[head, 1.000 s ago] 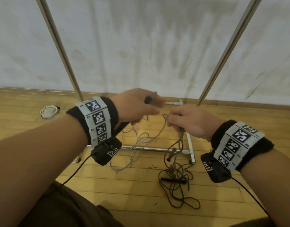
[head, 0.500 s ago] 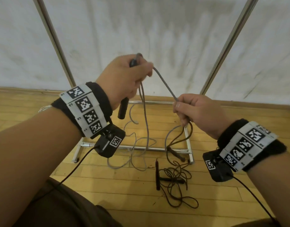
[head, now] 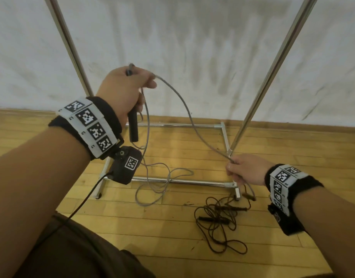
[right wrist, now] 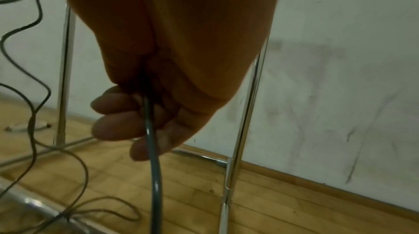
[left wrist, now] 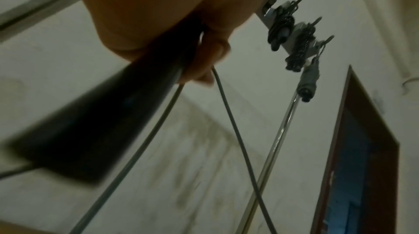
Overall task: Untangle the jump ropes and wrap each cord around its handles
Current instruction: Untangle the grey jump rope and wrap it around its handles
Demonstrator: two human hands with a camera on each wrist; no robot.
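My left hand [head: 128, 91] is raised and grips the black handle [head: 133, 127] of a grey jump rope; the left wrist view shows the handle [left wrist: 108, 126] in its curled fingers. The grey cord [head: 184, 109] arcs down to my right hand [head: 242, 169], which pinches it low at the right; the cord [right wrist: 152, 148] runs out between those fingers. More grey cord [head: 162, 177] loops on the floor. A dark jump rope [head: 218, 223] lies in a tangle on the floor below my right hand, with its black handles [head: 212, 219] among the loops.
A chrome rack stands ahead, with slanted poles [head: 272, 77] and a base frame [head: 182, 181] on the wooden floor. Wrapped ropes hang from hooks [left wrist: 294, 40] on its top bar. A white wall is behind. A brown door frame [left wrist: 362, 148] shows at the right.
My right hand has slid down and to the right along the grey cord, drawing it out into a long arc. My left hand stays raised with the handle.
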